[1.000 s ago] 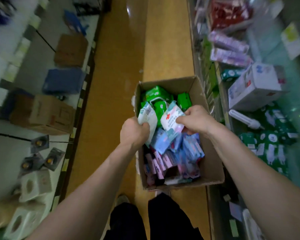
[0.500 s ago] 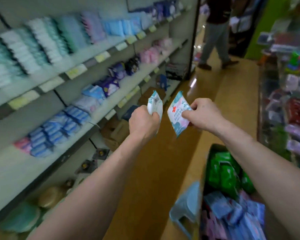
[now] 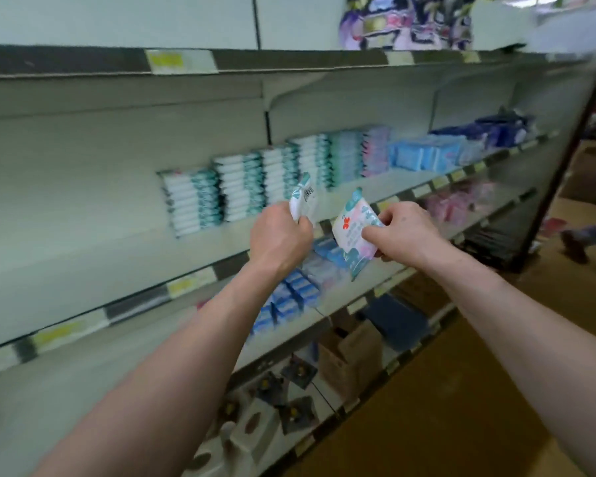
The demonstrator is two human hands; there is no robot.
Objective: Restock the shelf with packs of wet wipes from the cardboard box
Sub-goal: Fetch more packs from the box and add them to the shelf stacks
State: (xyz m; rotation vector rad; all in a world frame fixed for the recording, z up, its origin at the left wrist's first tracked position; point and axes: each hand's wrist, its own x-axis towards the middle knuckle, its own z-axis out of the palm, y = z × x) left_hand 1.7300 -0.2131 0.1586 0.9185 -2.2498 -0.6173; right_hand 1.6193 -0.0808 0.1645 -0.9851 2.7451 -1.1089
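Note:
My left hand (image 3: pixel 280 237) grips a white and teal pack of wet wipes (image 3: pixel 303 197), held upright with its barcode showing. My right hand (image 3: pixel 405 232) pinches a second pack (image 3: pixel 353 232), white and teal with a red mark and pink patch. Both packs are raised in front of the middle shelf (image 3: pixel 83 266). On that shelf stand stacks of matching white and teal packs (image 3: pixel 227 187). The cardboard box I took the packs from is out of view.
Blue and pink packs (image 3: pixel 427 154) fill the shelf further right. Blue packs (image 3: pixel 289 297) lie on the shelf below. Cardboard boxes (image 3: pixel 350 359) and tissue rolls (image 3: pixel 248 428) sit on the bottom shelf. A person's foot (image 3: pixel 573 246) shows in the aisle at right.
My view has swung from the box on the floor up to the shelf. Both hands have lifted their packs from the box to the height of the middle shelf.

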